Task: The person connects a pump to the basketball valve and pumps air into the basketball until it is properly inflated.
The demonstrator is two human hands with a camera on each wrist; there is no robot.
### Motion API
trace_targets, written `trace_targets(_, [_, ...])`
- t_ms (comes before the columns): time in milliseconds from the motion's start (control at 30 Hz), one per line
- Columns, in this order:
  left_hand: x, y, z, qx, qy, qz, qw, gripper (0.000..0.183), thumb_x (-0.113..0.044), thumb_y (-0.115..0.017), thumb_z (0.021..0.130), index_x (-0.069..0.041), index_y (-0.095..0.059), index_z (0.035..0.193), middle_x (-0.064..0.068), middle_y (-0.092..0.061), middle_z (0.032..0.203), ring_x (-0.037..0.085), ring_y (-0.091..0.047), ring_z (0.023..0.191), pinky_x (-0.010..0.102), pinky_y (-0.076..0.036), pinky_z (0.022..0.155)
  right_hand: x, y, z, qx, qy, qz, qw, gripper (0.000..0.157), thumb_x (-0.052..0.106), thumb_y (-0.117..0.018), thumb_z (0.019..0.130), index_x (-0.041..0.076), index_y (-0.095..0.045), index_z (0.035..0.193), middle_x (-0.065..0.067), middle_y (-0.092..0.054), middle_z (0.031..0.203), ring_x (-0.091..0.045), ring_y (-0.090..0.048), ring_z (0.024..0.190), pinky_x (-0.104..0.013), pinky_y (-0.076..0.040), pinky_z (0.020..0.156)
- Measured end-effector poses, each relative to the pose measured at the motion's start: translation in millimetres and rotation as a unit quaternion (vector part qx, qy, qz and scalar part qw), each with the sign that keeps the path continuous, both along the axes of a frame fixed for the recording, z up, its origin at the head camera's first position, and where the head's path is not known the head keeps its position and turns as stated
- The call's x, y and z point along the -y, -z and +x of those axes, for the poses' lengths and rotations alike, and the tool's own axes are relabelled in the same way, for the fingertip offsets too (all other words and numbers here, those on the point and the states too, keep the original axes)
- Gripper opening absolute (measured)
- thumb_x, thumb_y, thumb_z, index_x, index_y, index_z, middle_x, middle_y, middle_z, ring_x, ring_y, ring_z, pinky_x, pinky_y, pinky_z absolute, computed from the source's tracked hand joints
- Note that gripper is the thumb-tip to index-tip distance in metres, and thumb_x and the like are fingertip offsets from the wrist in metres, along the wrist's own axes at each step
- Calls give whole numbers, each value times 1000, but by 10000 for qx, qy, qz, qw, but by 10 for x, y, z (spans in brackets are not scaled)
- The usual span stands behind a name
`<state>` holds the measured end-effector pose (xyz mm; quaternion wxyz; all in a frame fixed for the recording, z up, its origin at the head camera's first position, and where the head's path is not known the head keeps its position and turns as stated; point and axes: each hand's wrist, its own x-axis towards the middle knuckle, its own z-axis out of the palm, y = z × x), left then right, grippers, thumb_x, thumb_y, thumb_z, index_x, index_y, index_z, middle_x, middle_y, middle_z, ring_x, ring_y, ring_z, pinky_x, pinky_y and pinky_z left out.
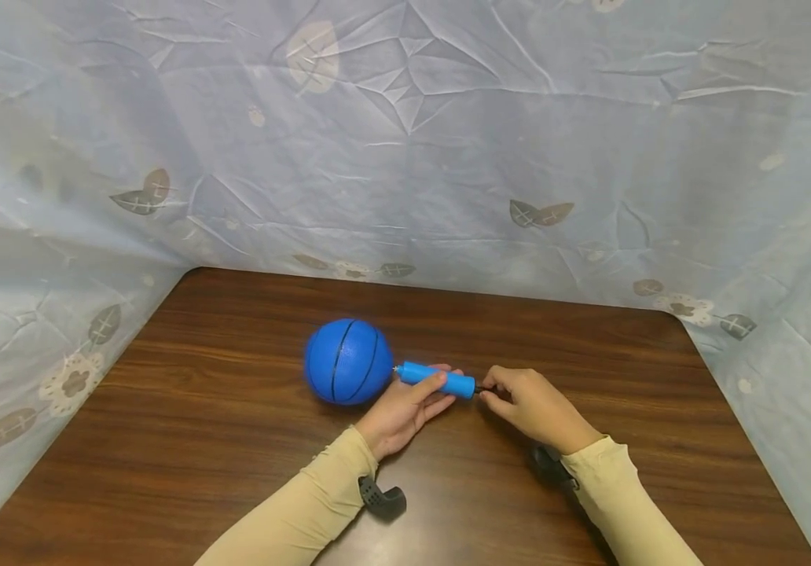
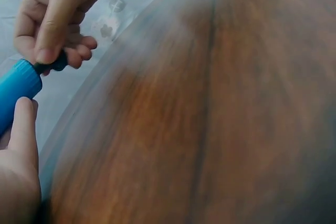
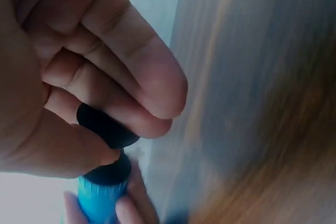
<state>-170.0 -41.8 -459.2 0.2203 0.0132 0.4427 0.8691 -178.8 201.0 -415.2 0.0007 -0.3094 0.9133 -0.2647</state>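
Observation:
A blue ball (image 1: 349, 362) with black basketball lines rests on the table. My left hand (image 1: 397, 415) grips the barrel of a small blue hand pump (image 1: 458, 384), thumb on top and fingers underneath. From the pump's left end a thin metal needle (image 1: 395, 369) meets the ball's right side; how deep it goes I cannot tell. At the other end my right hand (image 1: 538, 405) pinches the pump's black handle (image 3: 105, 127) between thumb and fingers. In the left wrist view the handle (image 2: 60, 61) sits close to the barrel, with a short dark piece between them.
The brown wood-grain table (image 1: 236, 472) has rounded far corners. A pale patterned curtain (image 1: 405, 157) hangs behind it and along both sides. Each wrist carries a dark strap-on device, the left one (image 1: 383, 500) hanging just above the tabletop.

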Motion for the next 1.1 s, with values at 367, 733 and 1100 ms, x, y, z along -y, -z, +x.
trace_targets(367, [-8, -17, 0, 19, -33, -3, 10000, 45, -13, -59, 107, 9, -46, 144, 25, -56, 146, 24, -63, 126, 39, -52, 108, -201, -114, 12, 424, -21, 316, 9986, 5, 17, -71, 100, 15, -67, 97, 14, -61, 77, -1, -46, 61, -22, -46, 55])
trace_targets(733, [37, -40, -3, 47, -212, 241, 9995, 44, -12, -55, 108, 7, -42, 146, 26, -50, 151, 27, -59, 131, 39, -48, 112, -289, -153, -48, 244, 191, 475, 9984, 6, 18, -70, 101, 14, -68, 97, 12, -60, 76, -2, -44, 60, -23, -43, 54])
trace_targets(1100, [-6, -18, 19, -37, 28, -19, 10000, 46, -14, -59, 107, 9, -47, 144, 23, -58, 145, 25, -62, 128, 37, -53, 107, 30, -15, 13, -119, -72, 14, 9999, 5, 15, -72, 98, 11, -69, 100, 14, -63, 79, 1, -49, 64, -20, -47, 56])
